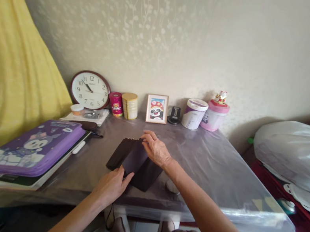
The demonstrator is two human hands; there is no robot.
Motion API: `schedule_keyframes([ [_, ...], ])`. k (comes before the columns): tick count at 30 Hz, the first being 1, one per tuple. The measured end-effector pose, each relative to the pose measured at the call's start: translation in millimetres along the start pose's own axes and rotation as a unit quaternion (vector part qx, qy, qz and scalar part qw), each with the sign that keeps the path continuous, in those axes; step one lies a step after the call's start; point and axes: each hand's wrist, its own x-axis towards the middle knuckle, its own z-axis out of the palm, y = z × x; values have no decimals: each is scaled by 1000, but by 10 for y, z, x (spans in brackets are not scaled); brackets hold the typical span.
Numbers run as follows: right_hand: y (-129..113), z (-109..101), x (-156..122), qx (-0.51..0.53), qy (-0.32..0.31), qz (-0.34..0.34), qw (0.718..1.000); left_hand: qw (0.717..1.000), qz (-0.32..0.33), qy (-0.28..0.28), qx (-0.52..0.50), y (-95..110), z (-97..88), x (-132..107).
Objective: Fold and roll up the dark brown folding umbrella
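A dark brown folded item (134,163), like cloth or a fabric pouch, lies on the table (211,170), which is covered with clear plastic sheet. My left hand (112,185) pinches its near edge, fingers closed on the fabric. My right hand (155,149) rests on its far upper edge, fingers curled down on the material. The piece looks partly folded into panels between both hands.
A purple cartoon case (32,147) lies on books at the left. Along the wall stand a round clock (90,89), two tins (123,105), a panda picture frame (157,108), a white tub (194,113) and a pink jar (215,114). Yellow curtain (2,77) left; bagged bedding (295,152) right.
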Motion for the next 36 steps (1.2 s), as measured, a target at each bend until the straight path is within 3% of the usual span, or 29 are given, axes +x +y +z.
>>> schedule_keyframes([
  [6,89,159,-83,-68,-108,-101,987,993,-39,-54,-101,6,-114,26],
  [10,203,146,-80,-118,-98,-40,987,971,-69,-80,-214,13,-131,33],
  [17,348,-291,-231,-103,-184,91,973,929,-73,-84,-353,-67,-72,57],
  [21,372,-429,-392,-59,-275,86,956,894,-95,-124,-420,-85,-78,67],
  [26,267,-397,-537,-37,-349,50,935,866,-124,-140,-464,-100,-49,73],
  [36,176,-203,-620,-58,-328,-13,943,867,-107,-131,-469,-120,-17,79],
])
